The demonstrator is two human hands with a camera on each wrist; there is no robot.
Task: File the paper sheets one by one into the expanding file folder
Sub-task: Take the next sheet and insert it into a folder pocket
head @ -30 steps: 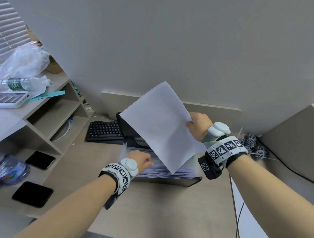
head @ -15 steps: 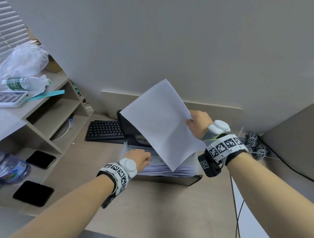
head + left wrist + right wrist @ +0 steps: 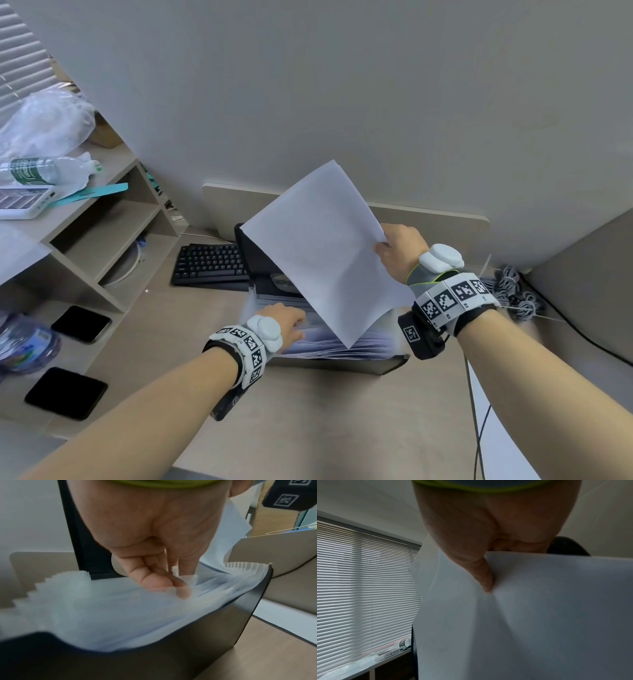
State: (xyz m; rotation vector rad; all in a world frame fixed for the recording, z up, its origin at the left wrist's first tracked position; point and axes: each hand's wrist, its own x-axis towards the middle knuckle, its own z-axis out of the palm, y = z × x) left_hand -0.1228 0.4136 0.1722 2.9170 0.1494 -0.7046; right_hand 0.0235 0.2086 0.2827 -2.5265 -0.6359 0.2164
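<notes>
Beige wood desk [image 3: 308,428], grey wall [image 3: 342,85], window blinds [image 3: 364,588]

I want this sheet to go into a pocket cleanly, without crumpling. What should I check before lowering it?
1. Right hand pinches the paper sheet firmly at its edge: ok.
2. Left hand fingers are in among the dividers of the expanding file folder, parting them: ok.
3. Sheet's lower corner is over the folder's open top: ok.
4. Corner lines up with the parted pocket: cannot tell.
5. Only one sheet held: cannot tell; a second edge shows at the top corner.
6. Keyboard is clear of the folder: ok.
</notes>
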